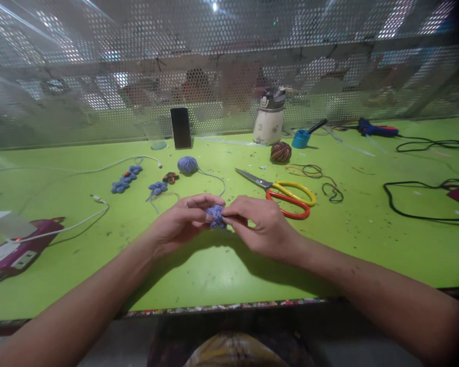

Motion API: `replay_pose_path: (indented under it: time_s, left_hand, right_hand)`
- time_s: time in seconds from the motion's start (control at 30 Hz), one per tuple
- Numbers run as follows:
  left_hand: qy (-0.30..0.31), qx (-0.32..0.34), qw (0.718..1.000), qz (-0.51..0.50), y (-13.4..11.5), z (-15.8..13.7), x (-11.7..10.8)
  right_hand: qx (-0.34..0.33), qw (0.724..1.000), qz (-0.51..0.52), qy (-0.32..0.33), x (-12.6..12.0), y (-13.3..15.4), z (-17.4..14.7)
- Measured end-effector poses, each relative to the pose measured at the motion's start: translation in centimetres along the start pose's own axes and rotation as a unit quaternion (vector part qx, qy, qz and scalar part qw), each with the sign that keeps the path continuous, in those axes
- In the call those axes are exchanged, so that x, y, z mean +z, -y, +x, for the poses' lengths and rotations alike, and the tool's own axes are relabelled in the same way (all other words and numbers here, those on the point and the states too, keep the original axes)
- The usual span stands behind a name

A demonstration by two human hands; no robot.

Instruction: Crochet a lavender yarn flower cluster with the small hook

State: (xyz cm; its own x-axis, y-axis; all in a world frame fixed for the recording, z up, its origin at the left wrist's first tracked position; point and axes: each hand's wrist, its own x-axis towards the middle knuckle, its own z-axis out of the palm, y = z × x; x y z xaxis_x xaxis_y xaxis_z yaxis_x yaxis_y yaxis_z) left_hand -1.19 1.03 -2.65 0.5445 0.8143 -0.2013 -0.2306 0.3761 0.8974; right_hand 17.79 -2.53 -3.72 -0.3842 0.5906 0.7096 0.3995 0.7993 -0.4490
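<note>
Between my two hands, above the green table, is a small crocheted flower [216, 216] of purple-blue yarn. My left hand [183, 219] grips its left side between thumb and fingers. With thumb and fingertips pinched together, my right hand [262, 221] holds its right edge; whether a hook or yarn end sits in that pinch is hidden. A strand runs from behind the flower to a purple-blue yarn ball [187, 164]. Scissors [282, 192] with one yellow and one red handle lie just beyond my right hand. Left of the hands lies another blue flower [158, 188].
A strip of joined blue flowers [127, 179] and a black-orange piece [170, 177] lie at left. Farther back are a phone [181, 128], a bottle [269, 118], a multicoloured yarn ball [280, 152] and a blue pot [301, 138]. A power strip [26, 244] stands left; a glue gun [377, 128] lies right.
</note>
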Motion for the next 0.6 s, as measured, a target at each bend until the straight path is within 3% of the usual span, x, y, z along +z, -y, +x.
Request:
replay_pose_path:
  time_s: [0.3, 0.43, 0.6]
  left_hand:
    - [-0.002, -0.022, 0.999, -0.023, 0.1, 0.1, -0.3]
    - [0.016, -0.005, 1.0, -0.011, -0.1, 0.1, -0.4]
    - [0.06, 0.022, 0.998, 0.011, -0.4, -0.3, -0.6]
  right_hand:
    - [0.03, 1.0, 0.006, 0.008, 0.0, -0.1, 0.1]
    - [0.146, 0.984, 0.092, 0.036, -1.0, 0.1, 0.7]
    - [0.287, 0.929, 0.228, 0.052, -1.9, 0.0, 1.5]
